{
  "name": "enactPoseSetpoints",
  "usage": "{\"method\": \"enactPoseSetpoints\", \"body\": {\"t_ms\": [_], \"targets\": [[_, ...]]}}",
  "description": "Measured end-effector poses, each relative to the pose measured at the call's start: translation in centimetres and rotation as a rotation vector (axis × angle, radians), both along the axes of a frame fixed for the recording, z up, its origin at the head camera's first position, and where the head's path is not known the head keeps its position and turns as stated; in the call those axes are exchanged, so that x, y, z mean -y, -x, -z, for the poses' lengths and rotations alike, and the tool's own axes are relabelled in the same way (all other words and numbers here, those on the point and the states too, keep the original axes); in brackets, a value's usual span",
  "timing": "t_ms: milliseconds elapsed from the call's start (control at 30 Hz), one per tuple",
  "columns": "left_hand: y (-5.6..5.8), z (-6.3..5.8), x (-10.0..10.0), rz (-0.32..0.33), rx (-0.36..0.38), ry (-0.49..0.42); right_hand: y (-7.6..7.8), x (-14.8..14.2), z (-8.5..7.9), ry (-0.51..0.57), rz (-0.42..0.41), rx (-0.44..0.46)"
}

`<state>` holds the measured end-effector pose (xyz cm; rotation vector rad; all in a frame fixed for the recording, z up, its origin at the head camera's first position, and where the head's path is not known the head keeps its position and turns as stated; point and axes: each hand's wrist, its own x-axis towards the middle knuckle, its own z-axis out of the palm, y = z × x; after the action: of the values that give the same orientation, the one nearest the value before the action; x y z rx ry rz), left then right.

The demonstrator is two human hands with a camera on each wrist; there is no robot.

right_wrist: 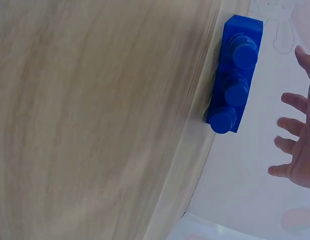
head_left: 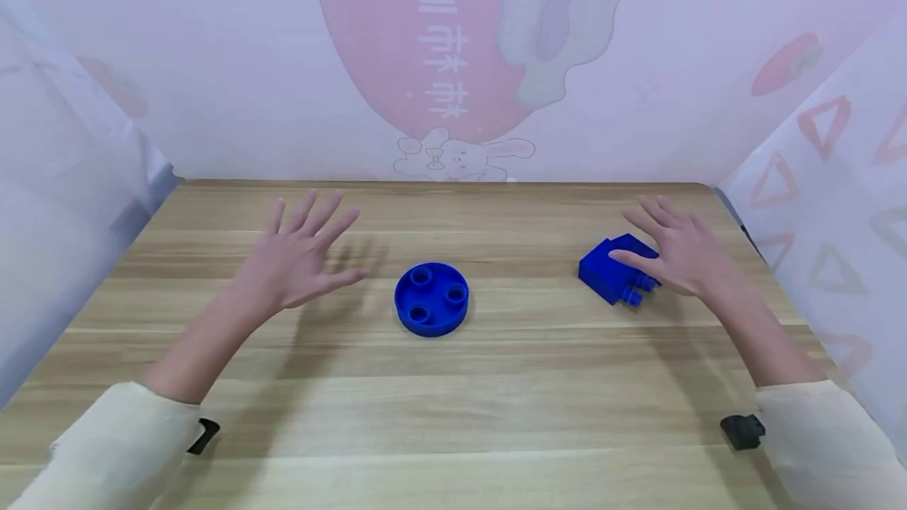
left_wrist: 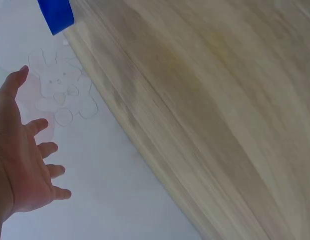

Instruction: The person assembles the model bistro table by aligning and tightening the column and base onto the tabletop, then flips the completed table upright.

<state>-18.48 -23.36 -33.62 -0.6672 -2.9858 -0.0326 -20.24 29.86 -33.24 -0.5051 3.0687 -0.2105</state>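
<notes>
The left hand [head_left: 294, 267] and right hand [head_left: 680, 254] have spread, empty fingers: a round, blue, plastic-looking dish [head_left: 435, 297] lies inward of the left's, a blue, pegged, plastic-looking block [head_left: 612, 277] just inward of the right's. Both seem light, stiff and slick, best held across their sides. White characters [head_left: 448, 39] on the pink backdrop [head_left: 375, 22] cannot be surely read.

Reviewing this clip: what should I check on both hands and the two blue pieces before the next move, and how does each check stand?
1. Left hand free: ok, fingers spread, holding nothing.
2. Right hand free: ok, open above the blue block.
3. Round blue piece resting on the table, hollow rings up: ok.
4. Block's pegs facing up: not ok, they point sideways.
5. Pegs fit rings: cannot tell.
</notes>
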Motion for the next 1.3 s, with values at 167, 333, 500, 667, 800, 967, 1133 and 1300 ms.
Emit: {"method": "enactPoseSetpoints", "body": {"t_ms": [167,333,500,667,800,967,1133,1300], "targets": [[0.0,0.2,-1.4,0.033,0.032,-0.004,-0.2,0.9,-0.1,0.029,-0.034,-0.014],[0.1,0.4,-2.8,0.114,0.055,-0.032,-0.1,1.7,-0.2,0.070,-0.061,-0.030],[0.2,0.6,-3.9,0.171,0.114,-0.105,0.2,2.3,-0.2,0.101,-0.057,0.026],[0.4,1.2,-4.9,0.203,0.168,-0.145,0.3,3.0,0.0,0.146,-0.066,0.058],[0.5,1.9,-5.5,0.232,0.202,-0.174,0.2,3.5,0.1,0.165,-0.061,0.098],[0.6,2.6,-6.1,0.254,0.221,-0.184,0.3,4.0,0.5,0.155,-0.052,0.129],[0.6,3.0,-6.5,0.261,0.242,-0.190,0.4,4.3,0.7,0.133,-0.020,0.137],[0.6,2.9,-6.7,0.262,0.250,-0.185,0.4,4.6,0.6,0.110,0.003,0.154]]}}
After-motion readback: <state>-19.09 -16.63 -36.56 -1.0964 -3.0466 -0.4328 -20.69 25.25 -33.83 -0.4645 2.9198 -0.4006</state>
